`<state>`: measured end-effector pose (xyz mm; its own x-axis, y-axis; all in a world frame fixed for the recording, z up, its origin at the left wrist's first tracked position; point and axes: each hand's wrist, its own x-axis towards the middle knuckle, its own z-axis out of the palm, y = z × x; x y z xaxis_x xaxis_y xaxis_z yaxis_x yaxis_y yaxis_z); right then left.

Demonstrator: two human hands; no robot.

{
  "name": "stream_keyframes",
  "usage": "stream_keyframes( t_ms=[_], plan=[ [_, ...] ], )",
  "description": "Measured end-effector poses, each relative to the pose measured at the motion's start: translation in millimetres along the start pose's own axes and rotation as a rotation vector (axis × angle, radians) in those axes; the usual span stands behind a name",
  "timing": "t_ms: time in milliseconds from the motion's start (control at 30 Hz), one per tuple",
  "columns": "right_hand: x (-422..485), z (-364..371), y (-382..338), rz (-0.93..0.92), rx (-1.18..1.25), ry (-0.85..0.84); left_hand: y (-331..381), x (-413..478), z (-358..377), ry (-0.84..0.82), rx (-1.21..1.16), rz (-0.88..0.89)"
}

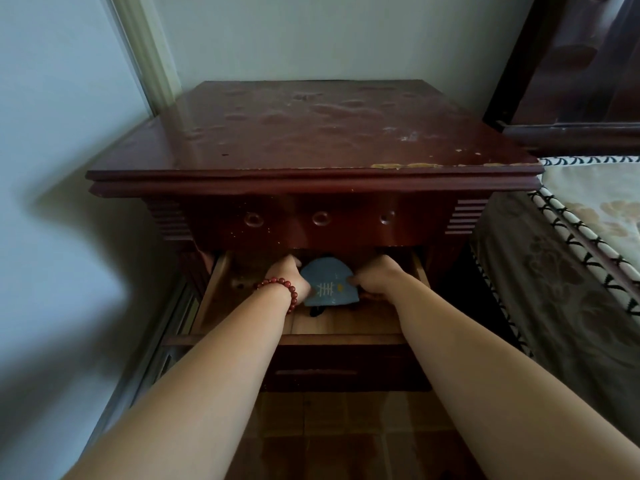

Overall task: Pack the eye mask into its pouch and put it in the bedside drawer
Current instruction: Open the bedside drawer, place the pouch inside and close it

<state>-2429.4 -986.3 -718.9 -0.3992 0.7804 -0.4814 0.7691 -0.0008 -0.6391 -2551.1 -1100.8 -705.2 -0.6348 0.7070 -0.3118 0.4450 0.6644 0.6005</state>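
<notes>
I see both of my bare arms reaching forward into the open drawer (pixel 346 323) of a dark red bedside table (pixel 311 133). Between my two hands sits the blue pouch (pixel 329 282), rounded at its far end, with a pale stitched mark and a small yellow spot on its upper face. My left hand (pixel 287 277) grips the pouch's left edge, fingers curled around and under it, so that hand is closed on the pouch; a bracelet (pixel 282 289) of dark red beads circles that wrist. My right hand (pixel 375 277) pinches the pouch's right edge, thumb on top and fingers tucked beneath, also closed on it. The pouch lies inside the drawer, towards its far end, partly under the table's front overhang; I cannot tell whether it rests on the wooden drawer floor or is held just above it. Something dark (pixel 317 310) pokes out below the pouch's near edge, just beside my left wrist, too small to identify. I cannot see the eye mask itself. The drawer floor nearer to me than my hands is bare pale wood. Beyond my right arm, to the right, lies a bed (pixel 571 271) with a patterned cover.
</notes>
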Motion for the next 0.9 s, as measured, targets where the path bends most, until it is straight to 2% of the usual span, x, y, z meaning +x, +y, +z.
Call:
stream_keyframes(
  t_ms=[100, 200, 333, 500, 600, 733, 833, 900],
  plan=[
    [-4.0, 1.6, 1.0, -0.020, -0.190, 0.018, -3.0, 0.9, 1.4, 0.001, 0.075, 0.035],
    [-5.2, 0.0, 3.6, -0.009, -0.185, 0.059, -3.9, 1.2, 2.7, -0.004, 0.146, 0.039],
    [-8.3, -1.7, 4.0, 0.031, -0.170, 0.045, -5.7, -1.3, 0.9, -0.004, 0.248, -0.089],
    [-8.0, -1.3, 2.4, 0.037, -0.187, -0.004, -7.0, 0.6, 2.1, -0.142, 0.112, -0.115],
    [-6.2, -0.3, 1.3, 0.025, -0.145, -0.038, -8.0, 2.8, 2.4, -0.099, 0.073, -0.091],
    [-6.5, 1.1, -3.4, -0.004, -0.229, -0.114, -7.6, 0.9, 0.4, -0.069, 0.111, -0.076],
    [-8.1, 1.7, -3.5, -0.033, -0.261, -0.089, -7.8, 0.8, -0.6, -0.095, 0.120, -0.095],
    [-7.1, 2.6, -1.3, -0.078, -0.190, -0.054, -7.7, 1.4, -0.8, -0.096, 0.116, -0.102]
  ],
)
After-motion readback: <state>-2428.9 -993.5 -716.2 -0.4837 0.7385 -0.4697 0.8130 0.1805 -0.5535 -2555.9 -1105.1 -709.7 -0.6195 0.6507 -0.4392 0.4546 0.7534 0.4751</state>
